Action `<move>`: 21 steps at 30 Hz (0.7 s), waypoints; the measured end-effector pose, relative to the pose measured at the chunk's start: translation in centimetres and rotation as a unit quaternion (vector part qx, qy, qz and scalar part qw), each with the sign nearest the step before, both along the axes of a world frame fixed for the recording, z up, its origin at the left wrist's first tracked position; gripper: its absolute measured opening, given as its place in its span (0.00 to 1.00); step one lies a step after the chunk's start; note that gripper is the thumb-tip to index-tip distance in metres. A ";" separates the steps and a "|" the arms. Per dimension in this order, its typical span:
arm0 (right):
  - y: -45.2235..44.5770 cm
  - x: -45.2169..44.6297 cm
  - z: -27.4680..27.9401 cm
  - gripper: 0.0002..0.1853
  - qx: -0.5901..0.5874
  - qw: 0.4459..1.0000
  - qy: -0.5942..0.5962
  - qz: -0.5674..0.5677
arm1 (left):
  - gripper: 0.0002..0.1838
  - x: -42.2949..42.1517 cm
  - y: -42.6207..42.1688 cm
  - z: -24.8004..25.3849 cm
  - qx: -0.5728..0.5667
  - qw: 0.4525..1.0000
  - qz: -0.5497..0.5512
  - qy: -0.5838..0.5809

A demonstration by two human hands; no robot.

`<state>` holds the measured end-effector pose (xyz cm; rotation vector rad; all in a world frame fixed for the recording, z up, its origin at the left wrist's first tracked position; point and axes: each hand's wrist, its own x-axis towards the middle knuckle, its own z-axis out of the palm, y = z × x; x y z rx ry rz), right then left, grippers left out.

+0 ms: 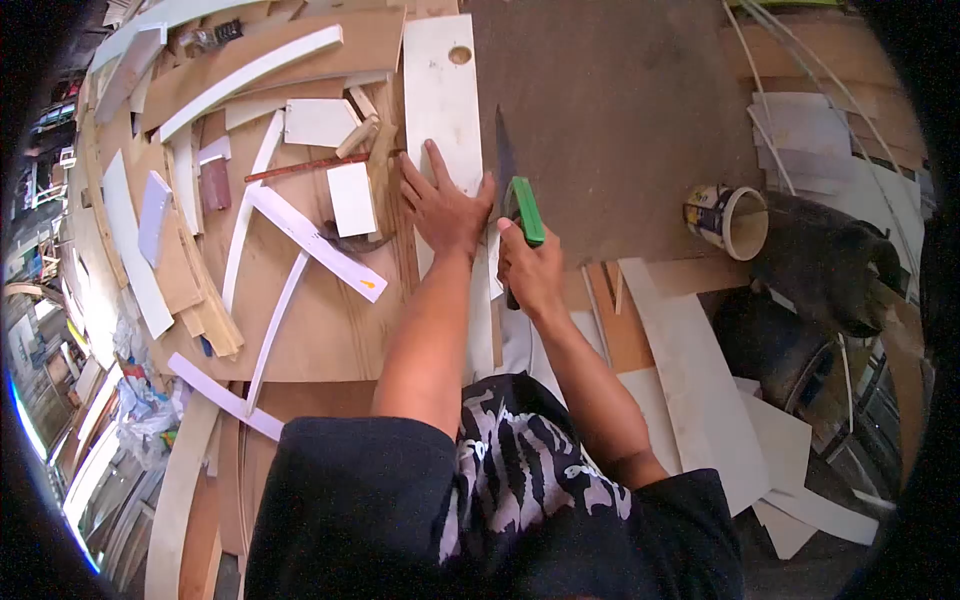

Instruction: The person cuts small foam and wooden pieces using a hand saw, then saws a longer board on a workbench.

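A long white board (441, 90) with a round hole near its far end lies along the right edge of the wooden work surface (325, 345). My left hand (447, 205) presses flat on it with the fingers spread. In my right hand (530, 265) is a handsaw (527, 212) with a green and black handle, the fingers wrapped round the grip. Its dark blade points away from me, beside the board's right edge. Part of the board is hidden under my left hand and forearm.
White and brown offcuts (320, 245) lie scattered over the left of the work surface. On the right are a paint bucket (745, 224) on its side, a black container (775, 345) and white sheets (700, 390). A clear plastic bag (148, 415) is at the left.
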<state>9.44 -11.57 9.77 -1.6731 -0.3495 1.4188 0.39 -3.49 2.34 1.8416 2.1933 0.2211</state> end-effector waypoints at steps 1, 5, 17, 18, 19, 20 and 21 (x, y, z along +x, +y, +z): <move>-0.2 -0.2 -0.3 0.19 0.012 1.000 -0.009 0.000 | 0.58 -0.2 -0.1 -0.7 0.012 1.000 0.000 -0.009; -1.3 -1.2 -3.1 0.18 0.060 0.993 -0.091 0.038 | 0.57 -1.1 -0.1 -1.0 0.059 0.996 -0.013 -0.068; -1.7 -0.7 -0.4 0.17 0.094 0.993 0.048 0.048 | 0.48 -5.0 -3.5 1.5 0.047 0.997 -0.019 -0.066; -1.9 -0.5 -0.4 0.17 0.093 0.993 0.043 0.056 | 0.47 -4.9 -4.3 1.8 0.049 0.997 -0.024 -0.061; -1.9 -0.3 -0.6 0.17 0.096 0.993 0.036 0.057 | 0.45 -4.9 -4.9 2.1 0.054 0.996 -0.035 -0.058; -1.9 -0.1 -0.7 0.17 0.100 0.991 0.065 0.053 | 0.43 -4.8 -5.2 2.5 0.036 0.996 -0.037 -0.066; -2.0 0.1 -0.8 0.17 0.100 0.992 0.068 0.045 | 0.43 -4.5 -5.8 2.0 0.034 0.996 -0.044 -0.063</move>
